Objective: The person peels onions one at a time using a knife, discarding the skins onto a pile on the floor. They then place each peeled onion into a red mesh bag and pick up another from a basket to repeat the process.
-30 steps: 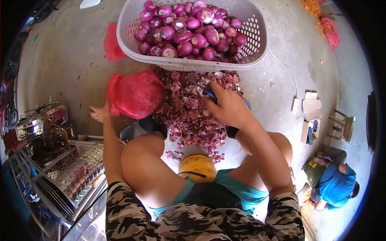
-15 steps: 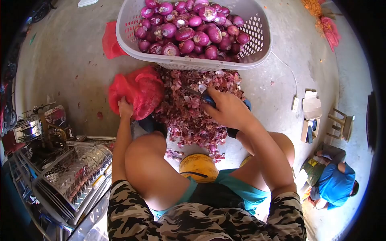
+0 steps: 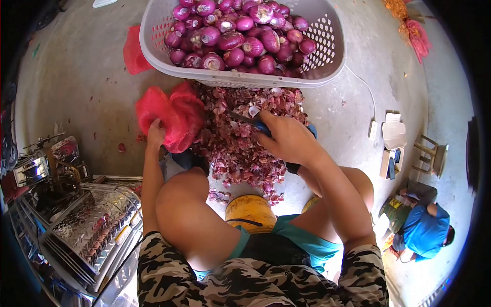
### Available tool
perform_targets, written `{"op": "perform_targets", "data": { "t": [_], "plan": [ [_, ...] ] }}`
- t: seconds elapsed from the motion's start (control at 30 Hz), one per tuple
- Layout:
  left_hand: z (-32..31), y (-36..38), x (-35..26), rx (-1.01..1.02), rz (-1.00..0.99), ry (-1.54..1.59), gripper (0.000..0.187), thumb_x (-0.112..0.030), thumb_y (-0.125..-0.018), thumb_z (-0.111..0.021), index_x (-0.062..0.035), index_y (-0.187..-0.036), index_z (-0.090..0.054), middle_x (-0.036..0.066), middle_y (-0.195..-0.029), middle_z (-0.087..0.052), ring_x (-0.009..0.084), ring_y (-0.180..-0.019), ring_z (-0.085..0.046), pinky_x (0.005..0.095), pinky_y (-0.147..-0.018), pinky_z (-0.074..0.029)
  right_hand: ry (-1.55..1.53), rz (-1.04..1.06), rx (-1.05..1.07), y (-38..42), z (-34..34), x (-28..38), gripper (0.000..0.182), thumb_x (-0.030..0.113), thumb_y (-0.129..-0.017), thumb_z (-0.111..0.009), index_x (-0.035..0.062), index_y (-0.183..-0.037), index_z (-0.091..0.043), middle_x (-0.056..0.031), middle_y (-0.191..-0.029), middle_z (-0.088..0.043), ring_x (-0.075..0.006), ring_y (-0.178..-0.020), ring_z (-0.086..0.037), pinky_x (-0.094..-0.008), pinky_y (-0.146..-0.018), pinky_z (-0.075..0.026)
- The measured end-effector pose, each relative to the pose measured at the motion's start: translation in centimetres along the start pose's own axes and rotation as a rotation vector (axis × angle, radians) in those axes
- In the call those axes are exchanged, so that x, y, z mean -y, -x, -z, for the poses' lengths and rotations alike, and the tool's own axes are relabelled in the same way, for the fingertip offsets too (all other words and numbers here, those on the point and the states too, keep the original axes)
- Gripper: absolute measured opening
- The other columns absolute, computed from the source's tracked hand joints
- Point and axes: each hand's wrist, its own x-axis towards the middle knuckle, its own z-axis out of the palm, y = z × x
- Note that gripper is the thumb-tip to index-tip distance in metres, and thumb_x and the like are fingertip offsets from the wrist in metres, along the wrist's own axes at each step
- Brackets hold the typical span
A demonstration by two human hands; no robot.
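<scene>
My left hand (image 3: 156,134) is closed on a red mesh bag (image 3: 179,115), which bulges up beside the heap of skins. Wrapped round the blue handle of a knife (image 3: 244,119) is my right hand (image 3: 286,135); the dark blade points left over the onion skins (image 3: 240,153). These dry, purple-brown peelings lie piled on the floor between my feet. Beyond them stands a grey plastic basket (image 3: 235,79) with perforated sides, full of peeled red onions (image 3: 232,41). Whatever is inside the bag cannot be made out.
Another red mesh piece (image 3: 135,51) lies left of the basket. A yellow bucket (image 3: 250,210) is between my legs. Shiny metal machinery (image 3: 92,220) stands at left. To the right are a cable with a power strip (image 3: 373,130), an open carton (image 3: 393,148), a wooden stool (image 3: 430,156) and a crouching person (image 3: 427,230).
My left hand has lifted the red mesh bag slightly, and the bag's shape has shifted. The knife stays in my right hand in nearly the same place. The whole view has shifted a little.
</scene>
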Motion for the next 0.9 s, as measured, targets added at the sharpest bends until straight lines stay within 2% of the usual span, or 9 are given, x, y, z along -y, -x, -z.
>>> {"op": "perform_targets", "data": {
  "t": [0.03, 0.13, 0.2, 0.37, 0.6, 0.8, 0.9],
  "plan": [
    [0.2, 0.4, -1.7, 0.039, 0.075, 0.126, 0.031, -0.02, -0.089, -0.054, -0.0037, -0.115, -0.054, 0.008, -0.097, -0.061, 0.0163, -0.075, -0.058, 0.0294, -0.063, -0.047, 0.004, -0.004, 0.004, 0.1, 0.0, 0.0, 0.026, 0.02, -0.081, -0.06, 0.0013, -0.094, -0.047, -0.0227, -0.073, -0.058, -0.0422, -0.071, -0.058, -0.05, -0.061, -0.043],
    [2.1, 2.4, -9.0, 0.408, 0.699, 0.568, 0.042, -0.016, -0.083, -0.062, -0.0036, -0.121, -0.048, 0.008, -0.104, -0.062, 0.02, -0.091, -0.06, 0.0346, -0.074, -0.052, 0.018, -0.012, 0.02, 0.2, 0.0, -0.1, 0.026, 0.02, -0.082, -0.06, 0.0014, -0.095, -0.047, -0.0228, -0.074, -0.059, -0.0422, -0.071, -0.058, -0.0501, -0.062, -0.043],
    [1.6, 3.2, -10.3, 0.549, 0.851, 0.703, 0.042, -0.016, -0.083, -0.062, -0.0037, -0.121, -0.048, 0.008, -0.104, -0.062, 0.0199, -0.091, -0.06, 0.0345, -0.073, -0.052, 0.024, -0.015, 0.036, 0.3, -0.1, -0.3, 0.027, 0.021, -0.082, -0.06, 0.0014, -0.095, -0.047, -0.0229, -0.074, -0.059, -0.0422, -0.071, -0.058, -0.0502, -0.062, -0.043],
    [-1.6, 3.2, -10.2, 0.501, 0.719, 0.78, 0.042, -0.016, -0.083, -0.062, -0.0038, -0.121, -0.048, 0.008, -0.104, -0.062, 0.0198, -0.09, -0.06, 0.0344, -0.073, -0.051, 0.07, -0.002, 0.056, 0.0, -0.3, -0.4, 0.029, 0.023, -0.082, -0.059, 0.0011, -0.096, -0.047, -0.0228, -0.075, -0.06, -0.0416, -0.073, -0.059, -0.0498, -0.064, -0.045],
    [-5.5, 0.3, -9.3, 0.327, 0.458, 0.542, 0.041, -0.016, -0.084, -0.062, -0.004, -0.12, -0.048, 0.008, -0.104, -0.061, 0.0196, -0.09, -0.06, 0.0343, -0.072, -0.051, 0.095, -0.04, 0.068, -0.1, -0.1, 0.2, 0.028, 0.023, -0.082, -0.059, 0.001, -0.095, -0.048, -0.0216, -0.077, -0.061, -0.0401, -0.075, -0.06, -0.0489, -0.065, -0.046],
    [-6.4, -1.4, -9.0, 0.274, 0.392, 0.443, 0.041, -0.016, -0.084, -0.062, -0.0042, -0.12, -0.048, 0.008, -0.104, -0.061, 0.0194, -0.089, -0.059, 0.0341, -0.071, -0.051, 0.13, -0.041, 0.079, 0.0, -0.2, -0.3, 0.027, 0.023, -0.082, -0.058, 0.0012, -0.094, -0.049, -0.0205, -0.077, -0.06, -0.0394, -0.075, -0.06, -0.0485, -0.065, -0.046],
    [-6.3, -1.9, -9.0, 0.264, 0.378, 0.416, 0.041, -0.016, -0.084, -0.062, -0.0043, -0.12, -0.048, 0.008, -0.104, -0.061, 0.0193, -0.089, -0.059, 0.0341, -0.071, -0.051, 0.185, -0.006, 0.064, 0.2, -0.3, -0.5, 0.03, 0.022, -0.078, -0.061, -0.0003, -0.095, -0.052, -0.0207, -0.069, -0.062, -0.0396, -0.068, -0.061, -0.0486, -0.064, -0.049]
  ]
}}
